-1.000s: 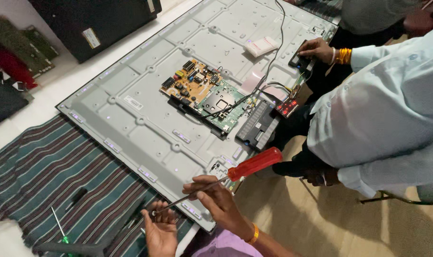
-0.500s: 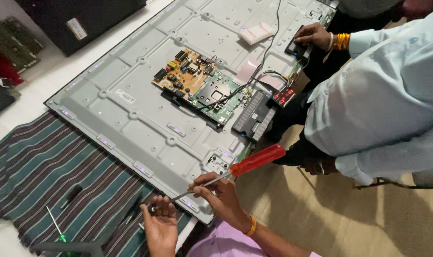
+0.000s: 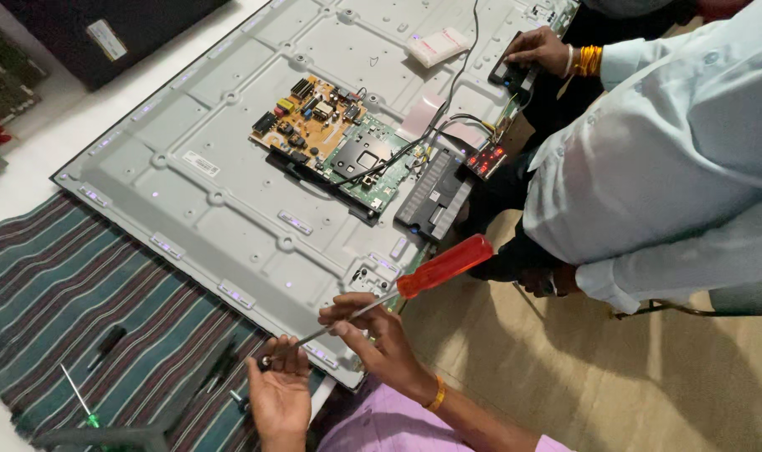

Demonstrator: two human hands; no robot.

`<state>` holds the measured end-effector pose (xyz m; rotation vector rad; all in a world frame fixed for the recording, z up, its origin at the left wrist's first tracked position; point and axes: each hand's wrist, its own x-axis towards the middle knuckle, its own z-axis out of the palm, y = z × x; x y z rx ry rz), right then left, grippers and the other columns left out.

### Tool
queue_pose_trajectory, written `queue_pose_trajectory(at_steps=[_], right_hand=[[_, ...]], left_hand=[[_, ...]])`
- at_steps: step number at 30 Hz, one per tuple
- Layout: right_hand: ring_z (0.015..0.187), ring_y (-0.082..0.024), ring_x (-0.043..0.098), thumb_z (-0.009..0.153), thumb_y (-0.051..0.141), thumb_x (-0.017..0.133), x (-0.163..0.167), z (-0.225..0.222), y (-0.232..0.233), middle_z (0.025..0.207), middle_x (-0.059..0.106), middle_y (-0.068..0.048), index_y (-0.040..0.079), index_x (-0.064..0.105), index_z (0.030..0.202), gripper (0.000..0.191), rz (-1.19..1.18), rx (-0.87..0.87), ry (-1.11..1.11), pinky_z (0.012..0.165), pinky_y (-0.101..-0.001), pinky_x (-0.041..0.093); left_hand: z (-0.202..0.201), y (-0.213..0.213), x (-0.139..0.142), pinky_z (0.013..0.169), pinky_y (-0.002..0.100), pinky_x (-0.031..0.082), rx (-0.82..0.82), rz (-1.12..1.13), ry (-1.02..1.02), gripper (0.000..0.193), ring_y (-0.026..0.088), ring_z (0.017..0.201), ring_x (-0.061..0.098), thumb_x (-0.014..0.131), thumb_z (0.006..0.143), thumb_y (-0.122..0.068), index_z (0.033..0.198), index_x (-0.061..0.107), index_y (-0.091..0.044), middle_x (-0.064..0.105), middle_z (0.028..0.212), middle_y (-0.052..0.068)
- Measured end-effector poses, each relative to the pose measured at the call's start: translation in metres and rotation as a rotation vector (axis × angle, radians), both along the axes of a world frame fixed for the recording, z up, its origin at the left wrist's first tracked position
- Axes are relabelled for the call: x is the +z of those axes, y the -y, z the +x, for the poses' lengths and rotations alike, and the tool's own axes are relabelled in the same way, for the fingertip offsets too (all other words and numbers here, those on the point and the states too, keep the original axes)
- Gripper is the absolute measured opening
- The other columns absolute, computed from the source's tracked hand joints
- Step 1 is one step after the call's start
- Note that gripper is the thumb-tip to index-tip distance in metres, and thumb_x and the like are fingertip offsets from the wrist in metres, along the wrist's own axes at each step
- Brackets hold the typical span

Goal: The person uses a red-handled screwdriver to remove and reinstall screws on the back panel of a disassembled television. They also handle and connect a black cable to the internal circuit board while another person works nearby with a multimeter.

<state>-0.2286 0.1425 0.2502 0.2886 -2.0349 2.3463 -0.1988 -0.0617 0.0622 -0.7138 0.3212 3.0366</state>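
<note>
My right hand (image 3: 379, 339) grips the metal shaft of a long screwdriver with a red handle (image 3: 445, 265). The tip points down-left to the near edge of a large grey metal television back panel (image 3: 188, 201). My left hand (image 3: 279, 392) pinches at the screwdriver tip by that edge. A tan and green circuit board (image 3: 331, 142) is mounted at the panel's middle, with black cables running off it.
A co-worker in a white shirt (image 3: 666, 159) crouches at the right, one hand (image 3: 538, 52) on a black part at the panel's far edge. A striped cloth (image 3: 71, 310) lies under the panel's near left, with a small green-handled tool (image 3: 84, 408) on it.
The view has shifted closer and left. My hands stay at the panel's near edge with the screwdriver; the handle sits slightly higher.
</note>
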Motion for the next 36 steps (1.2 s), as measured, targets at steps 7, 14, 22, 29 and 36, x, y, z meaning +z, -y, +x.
queue_pose_trajectory(at_steps=[7, 14, 22, 29, 36], right_hand=[[0.101, -0.021, 0.078, 0.101, 0.004, 0.071, -0.004, -0.011, 0.004, 0.108, 0.082, -0.015, -0.003, 0.068, 0.115, 0.015, 0.18, -0.005, 0.123, 0.089, -0.0352, 0.064], [0.112, -0.016, 0.072, 0.101, 0.004, 0.062, -0.007, -0.011, 0.003, 0.117, 0.074, -0.01, -0.001, 0.059, 0.12, 0.02, -0.026, 0.029, 0.0, 0.098, -0.0314, 0.059], [0.106, -0.017, 0.075, 0.096, 0.003, 0.068, -0.007, -0.019, -0.002, 0.108, 0.078, -0.012, -0.001, 0.061, 0.12, 0.025, 0.061, 0.043, 0.034, 0.093, -0.0322, 0.061], [0.104, -0.022, 0.077, 0.101, 0.005, 0.066, -0.014, -0.022, -0.016, 0.109, 0.079, -0.017, -0.005, 0.069, 0.112, 0.014, 0.03, 0.006, 0.088, 0.09, -0.0347, 0.064], [0.109, -0.019, 0.073, 0.099, 0.004, 0.063, -0.021, -0.017, -0.018, 0.115, 0.076, -0.015, -0.002, 0.063, 0.119, 0.02, -0.098, 0.09, 0.046, 0.094, -0.0312, 0.061]], left_hand=[[-0.007, 0.01, -0.026, 0.097, 0.045, 0.055, 0.015, -0.057, 0.049, 0.058, 0.029, 0.116, 0.068, 0.042, 0.112, -0.058, 0.12, 0.067, -0.006, 0.073, 0.12, 0.012], [-0.013, 0.014, -0.054, 0.096, 0.045, 0.055, 0.006, -0.052, 0.071, 0.059, 0.028, 0.116, 0.068, 0.043, 0.112, -0.062, 0.119, 0.068, -0.009, 0.073, 0.119, 0.01], [-0.013, -0.004, -0.029, 0.096, 0.041, 0.055, 0.036, -0.057, 0.107, 0.057, 0.025, 0.113, 0.069, 0.044, 0.11, -0.057, 0.116, 0.069, -0.006, 0.074, 0.117, 0.009], [-0.014, -0.017, -0.011, 0.092, 0.042, 0.057, 0.091, -0.048, 0.062, 0.05, 0.026, 0.105, 0.071, 0.052, 0.109, -0.051, 0.114, 0.07, -0.005, 0.075, 0.112, 0.012], [-0.01, -0.021, -0.003, 0.093, 0.04, 0.057, 0.085, -0.049, 0.06, 0.048, 0.025, 0.106, 0.071, 0.052, 0.107, -0.05, 0.113, 0.07, -0.006, 0.076, 0.112, 0.012]])
